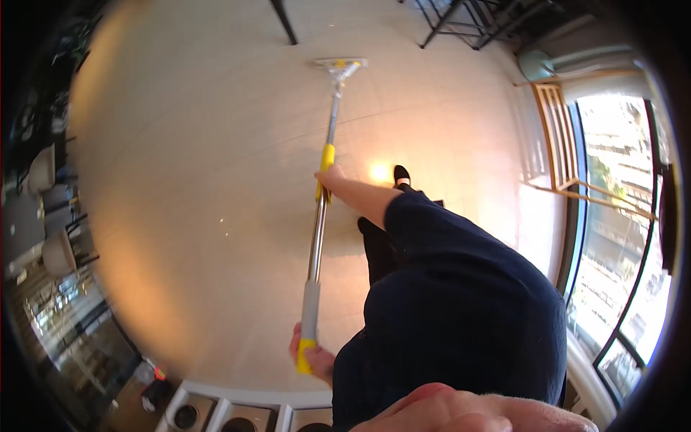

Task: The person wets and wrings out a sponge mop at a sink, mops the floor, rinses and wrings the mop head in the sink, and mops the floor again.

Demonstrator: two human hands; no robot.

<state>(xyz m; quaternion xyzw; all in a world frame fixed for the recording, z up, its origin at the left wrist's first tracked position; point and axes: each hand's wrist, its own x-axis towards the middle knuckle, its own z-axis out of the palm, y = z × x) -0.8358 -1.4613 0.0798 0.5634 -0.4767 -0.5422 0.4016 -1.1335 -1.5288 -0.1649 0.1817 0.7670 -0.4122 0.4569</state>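
Bottom edge: a blurred bit of the wearer, close to my camera, hides part of the view.
Left hand (319,360): I see it closed round the yellow lower end of the mop (315,245); the pole hides part of the fingers.
Unit (281,397): white, divided, with dark round shapes inside; the frame cuts it off and I cannot tell what they are.
Right hand (332,180): closed round the yellow grip farther up the pole, finger detail hard to make out.
Shoes (401,173): dark; one shows clearly, the other sits partly behind the clothing.
Mop: slanting across the floor (216,173), its head (342,63) flat on it at the far end.
Rack (558,137): wooden, beside the glaring window (612,187).
Left side: chairs (60,252), dim and warped.
Top edge: dark furniture legs (284,21), cut off.
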